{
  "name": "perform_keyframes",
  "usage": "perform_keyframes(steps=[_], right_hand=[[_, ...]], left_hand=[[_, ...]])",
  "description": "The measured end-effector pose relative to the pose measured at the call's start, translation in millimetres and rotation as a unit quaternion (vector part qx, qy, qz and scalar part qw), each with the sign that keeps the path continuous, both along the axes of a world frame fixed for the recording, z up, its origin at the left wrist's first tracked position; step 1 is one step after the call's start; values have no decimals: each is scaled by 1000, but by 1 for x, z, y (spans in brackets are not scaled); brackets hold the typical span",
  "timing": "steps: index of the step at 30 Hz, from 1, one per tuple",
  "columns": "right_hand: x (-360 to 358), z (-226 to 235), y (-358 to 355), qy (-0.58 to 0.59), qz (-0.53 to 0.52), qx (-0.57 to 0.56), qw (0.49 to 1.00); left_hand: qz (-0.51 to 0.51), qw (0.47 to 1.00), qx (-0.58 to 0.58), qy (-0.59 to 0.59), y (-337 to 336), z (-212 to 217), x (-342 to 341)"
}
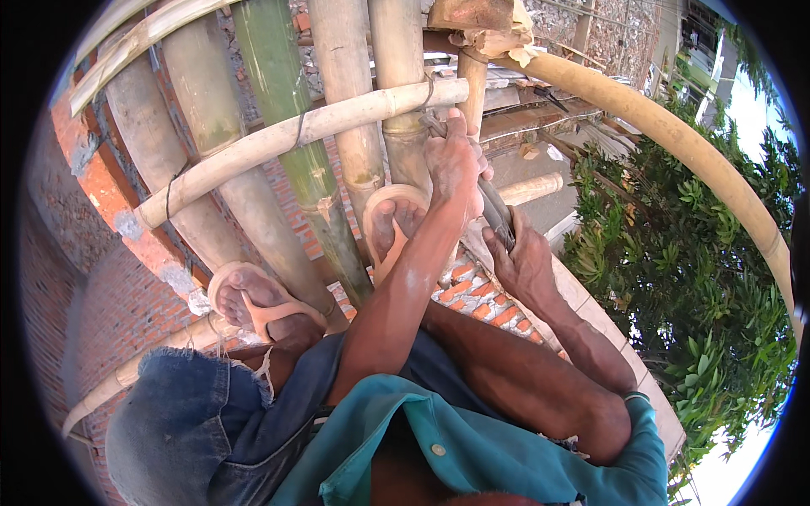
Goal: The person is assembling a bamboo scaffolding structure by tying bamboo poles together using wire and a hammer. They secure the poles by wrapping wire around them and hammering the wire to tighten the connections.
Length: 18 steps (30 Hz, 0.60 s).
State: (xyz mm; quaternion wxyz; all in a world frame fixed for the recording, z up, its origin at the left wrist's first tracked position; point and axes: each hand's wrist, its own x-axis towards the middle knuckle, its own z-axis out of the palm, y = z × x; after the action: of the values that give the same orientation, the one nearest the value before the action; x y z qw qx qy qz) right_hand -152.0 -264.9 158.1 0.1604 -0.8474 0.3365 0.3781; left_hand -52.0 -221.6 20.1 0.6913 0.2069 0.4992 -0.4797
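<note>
The pliers (494, 207), a dark metal pair, lie between both hands in front of an upright bamboo pole (403, 93), where a thin wire (428, 91) loops around the crossing with a slanting bamboo pole (287, 135). The left hand (456, 164) is closed over the upper part of the tool, near its nose, and the right hand (523, 261) is closed around the handles lower down. Being steel, the tool is probably stiff, fairly heavy and not fragile; the handles look the sound place to grip, since the bare metal may slip in dusty palms. Its long axis runs slantwise, nose up and to the left toward the wire, handles down and to the right toward the person. The wire seems thin and bendable. Both feet in orange sandals (253, 299) rest on the bamboo over a brick wall (110, 278).
</note>
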Motion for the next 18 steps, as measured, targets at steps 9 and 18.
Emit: perform_keyframes(steps=[9,18], right_hand=[[-11,-9,-33,79,-525,382,757],[-2,49,-61,-50,-252,92,962]], left_hand=[[79,975,-193,-72,23,-31,-13],[205,929,-307,-18,18,-36,-34]])
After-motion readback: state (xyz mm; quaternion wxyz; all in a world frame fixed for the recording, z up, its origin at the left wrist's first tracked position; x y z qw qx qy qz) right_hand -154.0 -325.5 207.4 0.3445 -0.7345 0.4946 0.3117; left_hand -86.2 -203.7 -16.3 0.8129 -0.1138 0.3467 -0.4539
